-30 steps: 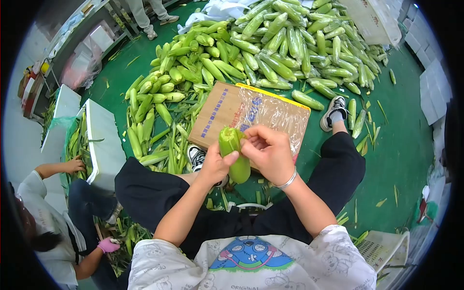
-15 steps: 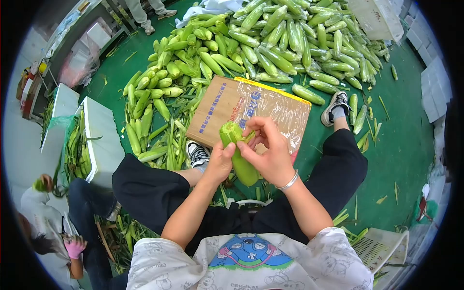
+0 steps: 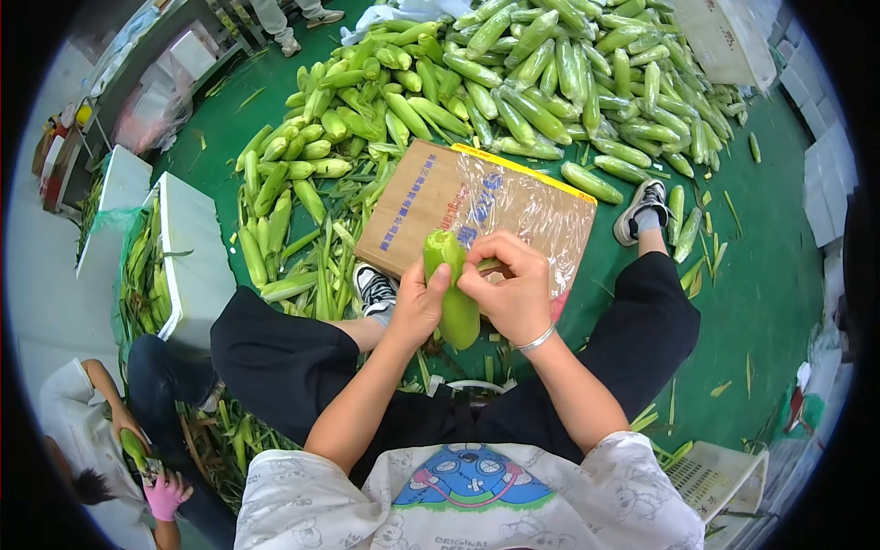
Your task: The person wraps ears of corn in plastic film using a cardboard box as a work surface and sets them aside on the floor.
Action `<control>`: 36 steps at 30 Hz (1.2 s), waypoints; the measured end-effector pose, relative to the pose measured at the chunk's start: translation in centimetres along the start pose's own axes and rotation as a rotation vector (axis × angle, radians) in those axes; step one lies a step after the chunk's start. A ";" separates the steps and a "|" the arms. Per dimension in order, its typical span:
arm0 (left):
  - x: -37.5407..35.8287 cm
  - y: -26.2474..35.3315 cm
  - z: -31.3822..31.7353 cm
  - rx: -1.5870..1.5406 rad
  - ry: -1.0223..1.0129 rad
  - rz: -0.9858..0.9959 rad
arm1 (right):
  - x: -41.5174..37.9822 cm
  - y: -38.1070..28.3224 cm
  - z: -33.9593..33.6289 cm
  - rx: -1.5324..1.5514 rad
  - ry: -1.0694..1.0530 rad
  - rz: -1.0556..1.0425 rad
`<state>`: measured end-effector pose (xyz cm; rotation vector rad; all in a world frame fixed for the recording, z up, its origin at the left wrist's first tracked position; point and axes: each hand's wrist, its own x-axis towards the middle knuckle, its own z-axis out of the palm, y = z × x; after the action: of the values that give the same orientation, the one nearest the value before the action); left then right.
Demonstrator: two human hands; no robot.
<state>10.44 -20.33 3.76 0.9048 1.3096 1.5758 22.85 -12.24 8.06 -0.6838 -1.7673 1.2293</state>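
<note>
In the head view, an ear of corn (image 3: 458, 319) in its green husk is held upright over my lap, its cut end at the top. My left hand (image 3: 417, 309) is closed round its left side, thumb across the front. On the other side my right hand (image 3: 515, 291) pinches a piece of green husk at the ear's upper right edge; the fingertips partly hide it. Just beyond my hands lies a brown cardboard box (image 3: 403, 213) with clear film over its right part.
Unwrapped corn ears (image 3: 280, 220) are heaped at the left, beside film-wrapped ears (image 3: 541, 115). Stripped husks (image 3: 323, 275) litter the green floor. A white foam box (image 3: 197, 261) stands left, near a seated co-worker with a pink glove (image 3: 167, 495). A white plastic basket (image 3: 720, 472) sits at the lower right.
My right hand has drawn down along the ear's right side, with husk in its fingers. At lower left, the co-worker's hands have come together round an ear.
</note>
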 end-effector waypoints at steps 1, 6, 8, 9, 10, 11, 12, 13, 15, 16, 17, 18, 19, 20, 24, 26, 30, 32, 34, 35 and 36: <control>0.1 -0.3 -0.2 0.001 0.005 0.002 | -0.2 1.2 0.3 0.123 0.047 0.020; 1.2 -1.6 0.0 -0.346 0.078 -0.172 | 0.7 3.1 1.5 0.580 0.133 0.301; 1.4 -2.4 1.2 -0.173 0.154 -0.102 | 1.8 2.6 2.3 -0.140 0.179 0.069; 1.4 -2.8 1.5 0.003 0.226 -0.029 | 2.1 3.5 3.1 -0.173 0.173 0.052; 1.3 -3.4 1.4 -0.004 0.232 -0.040 | 2.2 4.1 3.3 -0.179 0.165 0.062; 1.6 -3.8 0.8 0.015 0.273 -0.059 | 2.7 4.4 3.6 -0.165 0.057 0.114; 1.8 -4.1 0.0 0.036 0.317 -0.074 | 3.1 4.8 3.9 -0.146 -0.053 0.161; 1.5 -4.2 -0.8 0.078 0.299 -0.094 | 2.9 5.2 4.3 -0.141 -0.068 0.157; 1.4 -5.2 -2.3 -0.010 0.372 -0.140 | 1.8 6.1 4.8 -0.095 -0.009 -0.039; 1.4 -4.6 -2.7 -0.098 0.421 -0.186 | 0.7 6.5 5.0 -0.086 -0.025 -0.036; 1.6 -4.0 -3.2 -0.292 0.492 -0.232 | -0.5 6.8 5.1 -0.184 -0.043 -0.031; 1.4 -3.8 -3.8 -0.290 0.501 -0.228 | -1.8 7.4 5.1 -0.286 -0.056 -0.029; 1.4 -3.7 -4.3 -0.257 0.491 -0.238 | -3.1 8.4 5.3 -0.309 -0.089 -0.011; 1.5 -3.7 -4.9 -0.226 0.482 -0.247 | -4.2 9.5 5.4 -0.308 -0.097 -0.020; 2.1 -5.2 -10.4 -0.273 0.623 -0.266 | -9.5 11.1 5.1 -0.480 -0.259 0.009; 2.6 -5.1 -12.7 -0.155 0.752 -0.240 | -12.7 12.8 4.3 -0.735 -0.494 0.128; 3.7 -3.8 -19.1 -0.345 0.945 -0.025 | -19.7 19.9 1.5 -1.071 -1.111 0.533; 4.4 -1.8 -18.0 -0.235 0.920 0.011 | -17.5 16.5 1.3 -1.009 -1.025 0.350; 4.6 -1.3 -14.8 -0.205 0.764 -0.070 | -13.9 10.7 1.5 -0.911 -0.668 0.106; 4.6 -1.5 -12.8 -0.198 0.659 -0.136 | -11.7 8.2 1.5 -0.780 -0.556 0.136; 4.5 -1.8 -10.6 -0.179 0.553 -0.201 | -9.7 6.1 1.5 -0.639 -0.438 0.166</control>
<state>-0.58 -19.69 0.06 0.2156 1.5432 1.8138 26.07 -18.56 -1.15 -0.9876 -2.5592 0.9559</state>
